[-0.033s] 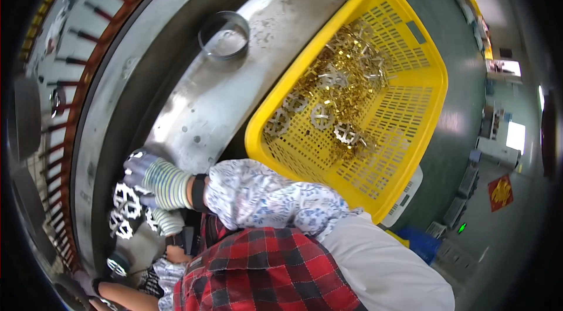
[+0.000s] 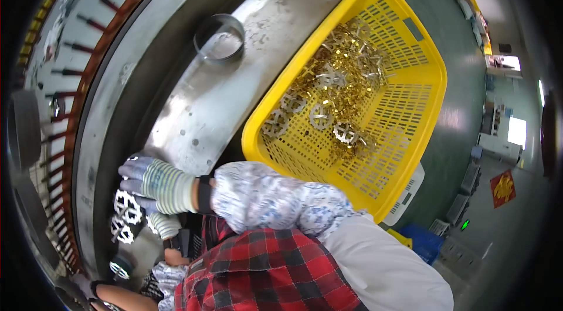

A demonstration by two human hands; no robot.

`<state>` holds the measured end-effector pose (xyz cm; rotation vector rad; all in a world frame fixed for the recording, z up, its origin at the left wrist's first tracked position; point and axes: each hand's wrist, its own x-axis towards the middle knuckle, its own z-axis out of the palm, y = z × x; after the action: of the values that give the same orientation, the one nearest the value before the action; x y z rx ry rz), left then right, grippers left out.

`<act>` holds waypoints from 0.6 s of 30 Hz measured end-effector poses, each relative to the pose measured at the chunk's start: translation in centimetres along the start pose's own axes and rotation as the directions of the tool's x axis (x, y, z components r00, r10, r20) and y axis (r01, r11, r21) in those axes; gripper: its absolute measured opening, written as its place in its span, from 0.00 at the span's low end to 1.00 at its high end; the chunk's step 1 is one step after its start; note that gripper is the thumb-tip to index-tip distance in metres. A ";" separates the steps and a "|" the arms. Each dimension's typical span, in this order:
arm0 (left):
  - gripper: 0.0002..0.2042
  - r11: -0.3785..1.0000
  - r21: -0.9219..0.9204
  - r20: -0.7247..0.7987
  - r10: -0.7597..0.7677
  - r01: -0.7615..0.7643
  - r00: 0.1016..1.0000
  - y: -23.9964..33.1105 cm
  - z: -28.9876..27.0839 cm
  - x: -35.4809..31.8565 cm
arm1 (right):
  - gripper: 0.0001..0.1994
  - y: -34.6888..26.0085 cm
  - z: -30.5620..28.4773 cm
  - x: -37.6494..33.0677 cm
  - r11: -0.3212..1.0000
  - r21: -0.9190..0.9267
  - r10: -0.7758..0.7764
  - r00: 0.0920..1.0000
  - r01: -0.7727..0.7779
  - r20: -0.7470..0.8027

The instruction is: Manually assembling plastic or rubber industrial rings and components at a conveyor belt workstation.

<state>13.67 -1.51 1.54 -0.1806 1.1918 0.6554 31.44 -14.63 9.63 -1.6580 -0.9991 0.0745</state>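
Observation:
My right hand point(image 2: 153, 183), in a grey and striped knit glove, is over the inner side of the metal trough. Its fingers stretch leftward, with nothing visible gripped in them. Just below its fingers are silver toothed rings with crossbars: an upper toothed ring point(image 2: 127, 206) and a lower toothed ring point(image 2: 122, 230). My left hand point(image 2: 165, 225), also in a striped glove, is beneath the right one and beside the rings. Its fingers are mostly hidden, and part of another silver piece shows at their edge.
A yellow perforated basket point(image 2: 404, 153) to the right contains gold and silver pieces. A clear round container point(image 2: 220, 38) stands on the metal ledge point(image 2: 193, 100). Upright dark pegs line a rust-coloured rail point(image 2: 94, 76) at left. Another person's forearm point(image 2: 126, 297) enters at lower left.
My right hand has shifted slightly left, and its fingers look straighter. The silver rings sit a little differently beneath it. The view has shifted slightly, and the pegs appear displaced along the rail.

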 end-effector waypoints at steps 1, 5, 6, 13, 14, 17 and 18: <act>0.22 0.998 0.053 -0.038 0.039 -0.037 0.999 -0.5 1.5 -0.7 | 0.21 -0.7 -4.6 1.4 0.999 -0.041 -0.033 0.996 0.030 -0.083; 0.23 0.971 0.217 -0.082 0.120 -0.099 0.989 -4.1 7.6 -4.9 | 0.09 2.7 -23.6 -3.3 0.707 0.697 0.568 0.684 -0.120 -0.459; 0.22 0.929 0.353 0.017 0.110 -0.109 0.994 -3.8 7.0 -4.7 | 0.11 3.7 -28.4 -5.4 0.600 0.219 0.734 0.421 -0.769 -0.533; 0.20 0.275 0.795 0.555 0.029 -0.541 0.831 -13.7 6.1 -6.5 | 0.30 21.0 -39.8 -34.4 0.608 0.413 0.680 0.177 -0.678 -0.711; 0.21 0.152 0.846 0.513 0.031 -0.511 0.858 -14.2 7.8 -8.1 | 0.36 22.8 -39.0 -34.7 -0.182 0.089 0.787 -0.200 -0.979 -0.584; 0.20 -0.087 0.808 0.553 -0.230 -0.583 0.801 -19.0 7.7 -3.9 | 0.37 27.6 -38.3 -40.7 -0.329 0.133 0.793 -0.351 -0.935 -0.498; 0.19 -0.273 0.751 0.520 -0.317 -0.602 0.793 -19.3 7.8 -1.3 | 0.34 29.3 -37.5 -39.2 -0.429 0.085 0.812 -0.425 -0.899 -0.400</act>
<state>30.40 -13.87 1.71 1.6901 0.7283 -0.3354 42.75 -68.42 -18.30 -2.2310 1.2313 0.8887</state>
